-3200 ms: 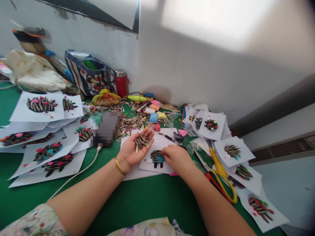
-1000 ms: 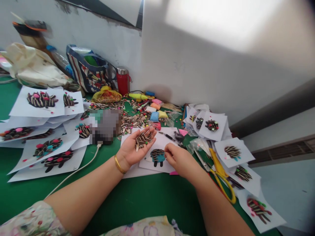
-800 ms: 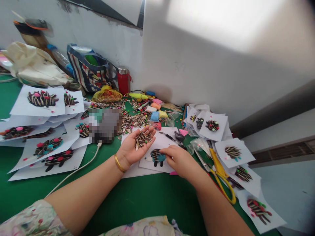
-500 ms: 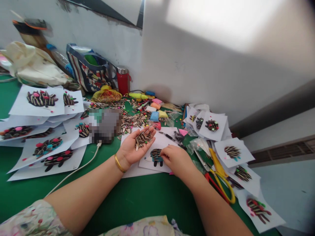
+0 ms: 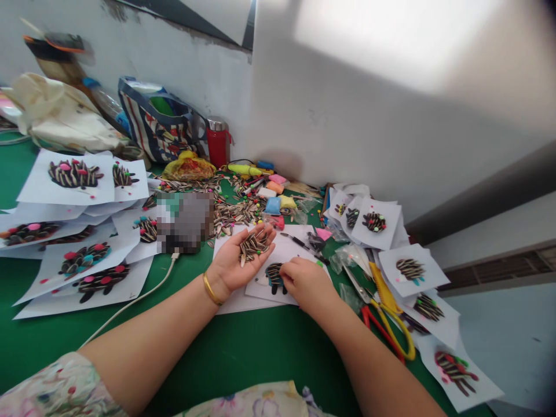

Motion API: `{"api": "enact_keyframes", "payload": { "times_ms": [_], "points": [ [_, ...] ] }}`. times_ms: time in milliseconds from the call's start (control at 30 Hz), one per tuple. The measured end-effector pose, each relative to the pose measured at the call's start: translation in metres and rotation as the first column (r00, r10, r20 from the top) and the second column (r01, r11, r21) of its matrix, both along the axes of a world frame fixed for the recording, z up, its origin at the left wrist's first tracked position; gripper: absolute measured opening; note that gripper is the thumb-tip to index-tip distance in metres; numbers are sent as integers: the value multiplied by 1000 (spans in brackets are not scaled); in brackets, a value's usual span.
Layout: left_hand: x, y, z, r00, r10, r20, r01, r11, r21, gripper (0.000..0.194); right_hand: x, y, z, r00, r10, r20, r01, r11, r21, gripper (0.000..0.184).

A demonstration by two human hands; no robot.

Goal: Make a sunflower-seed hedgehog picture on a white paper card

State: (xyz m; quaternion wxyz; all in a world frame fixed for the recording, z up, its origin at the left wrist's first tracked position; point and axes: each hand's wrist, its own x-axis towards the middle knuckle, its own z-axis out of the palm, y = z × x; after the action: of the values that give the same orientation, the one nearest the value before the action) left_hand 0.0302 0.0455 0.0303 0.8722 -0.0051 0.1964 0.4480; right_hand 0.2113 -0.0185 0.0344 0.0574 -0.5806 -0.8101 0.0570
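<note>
My left hand (image 5: 230,263) lies palm up, cupped under a small heap of striped sunflower seeds (image 5: 252,248), its fingertips pointing to the upper right. A green bead shows among the seeds. Just to the right, my right hand (image 5: 309,284) is bent down in a pinch over a hedgehog picture (image 5: 274,274) made of dark seeds with blue at its edge. Its fingertips touch the right side of the hedgehog; whatever they grip is hidden. The picture is on a white card (image 5: 260,292) lying on larger white paper.
Loose seeds (image 5: 232,214) and clay blocks (image 5: 273,205) lie behind the hands. Yellow-handled scissors (image 5: 397,330) and a black pen (image 5: 299,242) are close by. Seed-picture cards (image 5: 93,255) lie piled left, others (image 5: 410,269) right. A phone-like device (image 5: 186,223), pixelated, has a white cable (image 5: 143,301).
My right hand has shifted slightly left over the hedgehog picture, uncovering a green spot on the paper behind it. My left hand stays almost still with the seeds.
</note>
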Motion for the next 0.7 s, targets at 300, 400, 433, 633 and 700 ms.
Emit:
{"api": "enact_keyframes", "payload": {
  "times_ms": [300,400,433,633,700],
  "points": [
    [1,-1,0,1000,-7,-7,7,1000,-4,30,-4,-1,-1,999,5,49,-6,1000,16,13],
    [2,-2,-1,1000,-10,-11,10,1000,1,30,-5,-1,-3,998,6,62,-8,1000,28,14],
    [2,-2,-1,1000,-10,-10,11,1000,4,30,-5,0,-3,998,5,60,-7,1000,28,15],
    [1,-3,-1,999,-31,10,31,999,8,31,1,-4,7,998,-5,-61,10,998,67,13],
    [3,-5,1,999,-42,18,42,999,1,32,2,-7,13,991,6,-131,13,989,147,16]
  ]
}}
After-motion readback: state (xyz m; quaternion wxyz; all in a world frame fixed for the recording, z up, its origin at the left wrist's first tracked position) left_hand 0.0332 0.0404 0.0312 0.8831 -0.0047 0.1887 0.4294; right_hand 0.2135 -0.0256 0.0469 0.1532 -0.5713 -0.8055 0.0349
